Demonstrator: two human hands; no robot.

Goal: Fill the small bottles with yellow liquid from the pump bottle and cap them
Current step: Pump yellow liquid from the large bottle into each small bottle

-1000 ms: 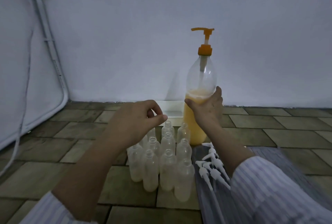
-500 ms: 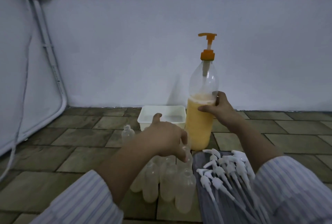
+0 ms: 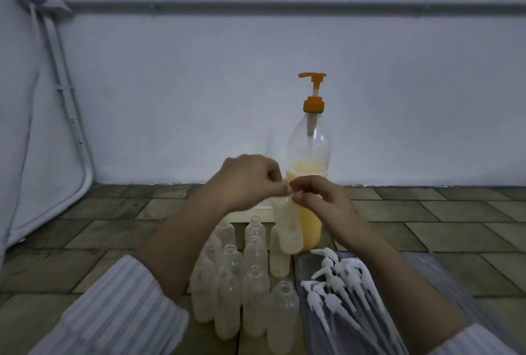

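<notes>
Two hands (image 3: pixel 250 181) (image 3: pixel 321 198) held one small bottle (image 3: pixel 287 226) aloft.
Both hands' fingers pinched its neck; judged risk: slipping onto bottles (image 3: pixel 244 283) below, toppling them.

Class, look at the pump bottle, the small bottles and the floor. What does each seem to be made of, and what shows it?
Pump bottle: clear, glossy plastic, probably; you see the tube and yellow liquid through it. Its orange pump head looks like opaque plastic.
Small bottles: frosted, translucent plastic, likely; cloudy walls, threaded necks.
Floor: matte stone or ceramic tiles, judging by the joints.
</notes>
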